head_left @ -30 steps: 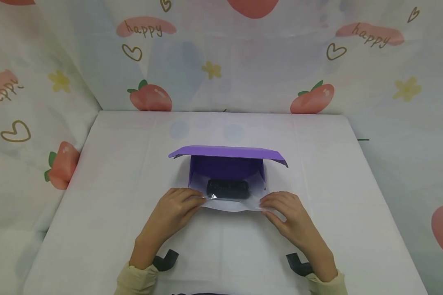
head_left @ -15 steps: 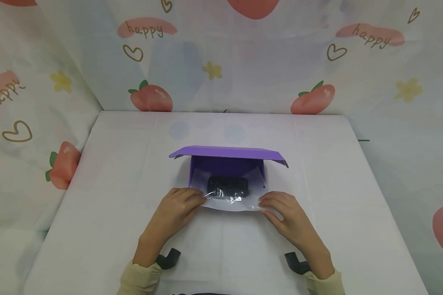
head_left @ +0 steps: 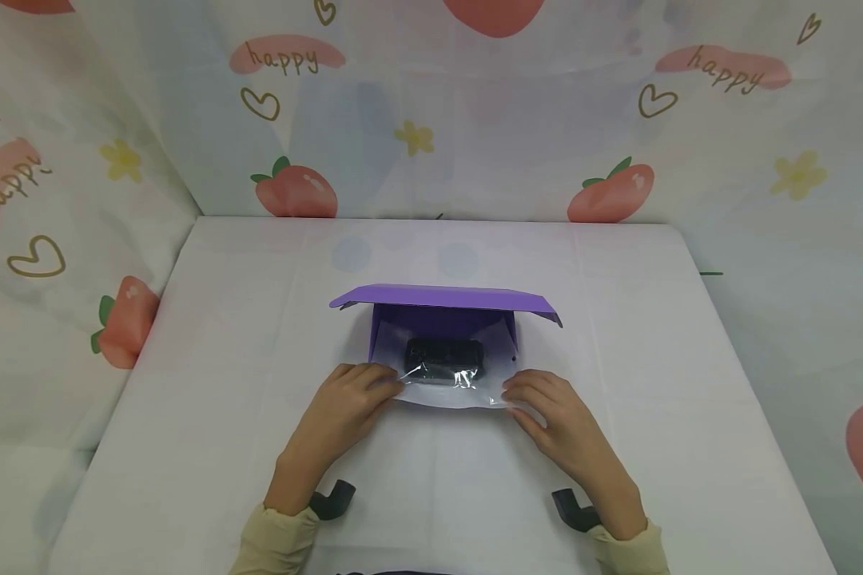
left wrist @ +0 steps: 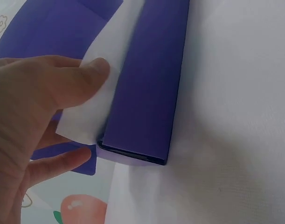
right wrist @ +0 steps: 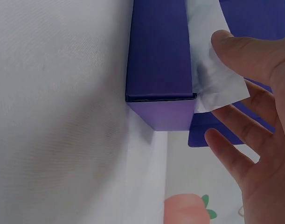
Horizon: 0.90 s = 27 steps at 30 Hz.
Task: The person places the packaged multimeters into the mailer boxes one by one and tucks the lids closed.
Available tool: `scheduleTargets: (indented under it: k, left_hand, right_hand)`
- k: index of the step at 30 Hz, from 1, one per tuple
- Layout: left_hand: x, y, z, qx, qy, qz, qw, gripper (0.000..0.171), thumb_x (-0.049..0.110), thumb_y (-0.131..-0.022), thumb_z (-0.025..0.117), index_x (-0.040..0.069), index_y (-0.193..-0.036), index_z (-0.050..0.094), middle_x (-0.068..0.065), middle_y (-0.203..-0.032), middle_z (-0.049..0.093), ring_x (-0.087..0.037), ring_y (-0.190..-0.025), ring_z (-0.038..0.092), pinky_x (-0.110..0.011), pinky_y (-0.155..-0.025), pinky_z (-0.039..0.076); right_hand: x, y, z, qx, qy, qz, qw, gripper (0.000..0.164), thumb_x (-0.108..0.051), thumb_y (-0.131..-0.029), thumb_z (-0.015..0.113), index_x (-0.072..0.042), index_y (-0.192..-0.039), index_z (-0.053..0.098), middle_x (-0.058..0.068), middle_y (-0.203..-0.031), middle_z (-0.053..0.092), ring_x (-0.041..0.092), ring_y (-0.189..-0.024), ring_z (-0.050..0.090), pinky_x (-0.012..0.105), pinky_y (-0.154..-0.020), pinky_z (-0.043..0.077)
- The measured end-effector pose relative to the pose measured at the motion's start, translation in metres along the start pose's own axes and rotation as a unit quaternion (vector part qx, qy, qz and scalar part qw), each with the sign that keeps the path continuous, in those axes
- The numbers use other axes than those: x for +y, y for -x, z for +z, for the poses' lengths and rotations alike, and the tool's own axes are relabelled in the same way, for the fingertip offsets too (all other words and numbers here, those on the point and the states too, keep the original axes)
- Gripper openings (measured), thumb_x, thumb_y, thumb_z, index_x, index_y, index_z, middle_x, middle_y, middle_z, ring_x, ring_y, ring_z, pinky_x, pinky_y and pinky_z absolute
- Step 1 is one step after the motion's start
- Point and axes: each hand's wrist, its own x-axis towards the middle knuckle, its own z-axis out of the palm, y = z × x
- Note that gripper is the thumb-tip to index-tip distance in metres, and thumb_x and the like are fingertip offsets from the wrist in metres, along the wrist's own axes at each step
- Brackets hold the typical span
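A purple box stands on the table with its lid raised at the back. At its front, a pouch with a white back and a clear, shiny face is partly inside the box and sticks up above the front wall. Through the clear face shows a black, rounded oblong object, its kind not plain. My left hand pinches the pouch's near left corner between thumb and fingers. At the near right corner, my right hand pinches it too. In the left wrist view, the white edge lies under the thumb.
The box's front wall runs close beside both hands. Side flaps hang from the lid, one of them near the right fingers. A white cloth covers the table, and a printed curtain rises behind it.
The black object has shifted slightly toward the back of the box, and glare now shows on the clear face. Both hands keep their hold on the pouch and have hardly moved.
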Motion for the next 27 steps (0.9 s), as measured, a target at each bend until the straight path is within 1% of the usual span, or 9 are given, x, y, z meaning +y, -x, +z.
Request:
scheduleTargets:
  k: [3, 6, 8, 11, 16, 19, 21, 23, 27]
  left_hand:
    - [0.002, -0.001, -0.001, -0.02, -0.013, -0.008, 0.9997, 0.031, 0.015, -0.09, 0.082, 0.025, -0.118, 0.077, 0.003, -0.119, 0.074, -0.021, -0.11, 0.071, -0.038, -0.088, 0.057]
    - [0.008, -0.003, -0.003, -0.04, -0.023, -0.023, 0.9987, 0.036, 0.027, -0.091, 0.081, 0.027, -0.126, 0.072, -0.001, -0.125, 0.071, -0.025, -0.112, 0.07, -0.041, -0.087, 0.057]
    - [0.012, -0.006, -0.005, -0.046, -0.026, -0.033, 0.998, 0.04, 0.036, -0.092, 0.08, 0.027, -0.129, 0.07, -0.003, -0.128, 0.069, -0.027, -0.113, 0.069, -0.044, -0.088, 0.056]
    - [0.019, -0.012, -0.006, -0.052, -0.031, -0.042, 0.9973, 0.042, 0.046, -0.096, 0.073, 0.026, -0.132, 0.067, -0.004, -0.131, 0.067, -0.028, -0.115, 0.066, -0.046, -0.091, 0.055]
    - [0.028, -0.028, -0.002, -0.057, -0.036, -0.031, 0.9972, 0.042, 0.048, -0.1, 0.066, 0.024, -0.135, 0.066, -0.003, -0.135, 0.064, -0.027, -0.123, 0.061, -0.047, -0.095, 0.053]
    - [0.033, -0.039, 0.005, -0.069, -0.039, -0.027, 0.9965, 0.046, 0.05, -0.102, 0.063, 0.023, -0.138, 0.064, -0.003, -0.138, 0.064, -0.027, -0.126, 0.059, -0.048, -0.099, 0.053]
    - [0.037, -0.046, 0.01, -0.087, -0.035, -0.038, 0.9949, 0.052, 0.053, -0.102, 0.06, 0.022, -0.143, 0.061, -0.003, -0.141, 0.062, -0.028, -0.129, 0.058, -0.049, -0.102, 0.052]
    - [0.039, -0.054, 0.015, -0.112, -0.034, -0.06, 0.9914, 0.059, 0.057, -0.103, 0.056, 0.021, -0.149, 0.055, -0.003, -0.146, 0.06, -0.03, -0.133, 0.057, -0.051, -0.104, 0.051]
    - [0.043, -0.065, 0.024, -0.149, -0.038, -0.098, 0.9832, 0.068, 0.064, -0.102, 0.051, 0.021, -0.155, 0.05, -0.006, -0.149, 0.058, -0.034, -0.137, 0.055, -0.053, -0.102, 0.052]
  right_hand:
    - [-0.001, -0.001, 0.0, -0.001, 0.015, -0.011, 1.0, 0.031, 0.003, -0.077, 0.083, -0.007, -0.105, 0.074, 0.007, -0.113, 0.074, 0.029, -0.114, 0.064, 0.032, -0.109, 0.042]
    - [-0.002, -0.002, 0.0, 0.0, 0.032, -0.025, 0.999, 0.032, 0.005, -0.075, 0.084, -0.007, -0.103, 0.073, 0.007, -0.111, 0.073, 0.028, -0.111, 0.065, 0.037, -0.105, 0.044]
    - [-0.003, -0.003, -0.001, 0.001, 0.039, -0.03, 0.999, 0.033, 0.006, -0.074, 0.084, -0.007, -0.102, 0.073, 0.007, -0.11, 0.073, 0.028, -0.11, 0.065, 0.037, -0.104, 0.045]
    - [-0.004, -0.004, -0.001, 0.003, 0.043, -0.037, 0.998, 0.034, 0.009, -0.073, 0.085, -0.007, -0.101, 0.073, 0.006, -0.108, 0.073, 0.027, -0.108, 0.065, 0.037, -0.102, 0.046]
    - [-0.006, -0.004, -0.001, -0.001, 0.047, -0.034, 0.998, 0.033, 0.009, -0.074, 0.084, -0.008, -0.101, 0.073, 0.005, -0.108, 0.073, 0.027, -0.109, 0.065, 0.037, -0.103, 0.046]
    - [-0.007, -0.003, -0.001, -0.006, 0.051, -0.028, 0.998, 0.033, 0.008, -0.076, 0.084, -0.009, -0.102, 0.073, 0.005, -0.109, 0.073, 0.026, -0.11, 0.065, 0.036, -0.105, 0.045]
    - [-0.007, -0.003, 0.0, -0.003, 0.05, -0.029, 0.998, 0.033, 0.008, -0.075, 0.084, -0.009, -0.102, 0.073, 0.005, -0.109, 0.074, 0.026, -0.11, 0.065, 0.037, -0.105, 0.046]
    - [-0.007, -0.003, 0.0, 0.0, 0.05, -0.031, 0.998, 0.034, 0.009, -0.075, 0.084, -0.008, -0.102, 0.073, 0.005, -0.109, 0.074, 0.027, -0.109, 0.066, 0.038, -0.104, 0.046]
    - [-0.008, -0.003, 0.001, 0.001, 0.053, -0.03, 0.998, 0.033, 0.009, -0.075, 0.083, -0.008, -0.102, 0.073, 0.004, -0.108, 0.074, 0.026, -0.109, 0.066, 0.037, -0.104, 0.046]
